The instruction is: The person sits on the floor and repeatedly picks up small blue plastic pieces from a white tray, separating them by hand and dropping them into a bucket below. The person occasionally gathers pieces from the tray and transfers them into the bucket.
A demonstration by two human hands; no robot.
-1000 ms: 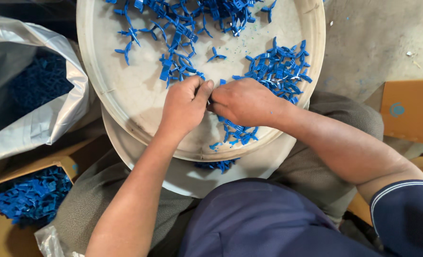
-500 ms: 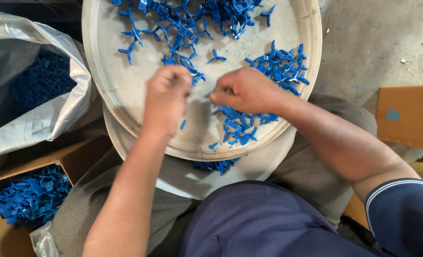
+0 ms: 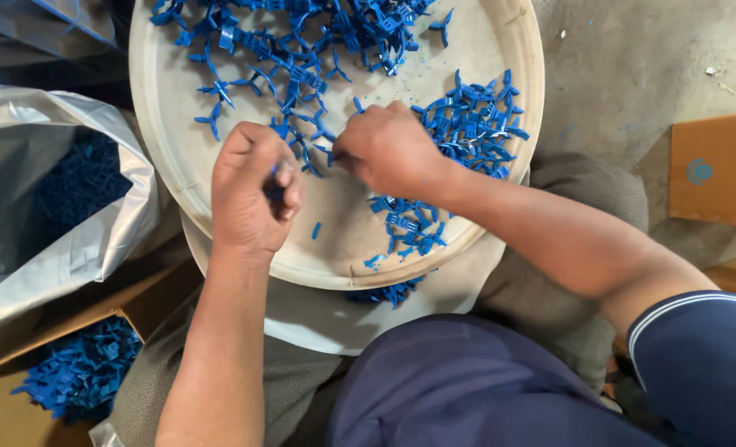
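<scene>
A round cream tray [image 3: 177,149] rests on my lap, strewn with small blue plastic parts [image 3: 293,58]. My left hand [image 3: 252,186] hovers over the tray's near left side, fingers curled around a small blue piece. My right hand [image 3: 389,149] is at the tray's middle, fingers pinched on blue pieces beside a separate heap of blue parts [image 3: 471,124]. A few loose blue parts [image 3: 405,228] lie under my right wrist.
A second pale tray [image 3: 318,319] sits beneath the first. A silvery plastic bag [image 3: 78,215] with blue parts stands at the left. A cardboard box [image 3: 78,372] with more blue parts is at bottom left. Concrete floor and brown cardboard [image 3: 716,170] lie to the right.
My hands, joined at the tray's near edge a second ago, have separated. My left hand drew left with a piece, and my right hand moved up toward the pile.
</scene>
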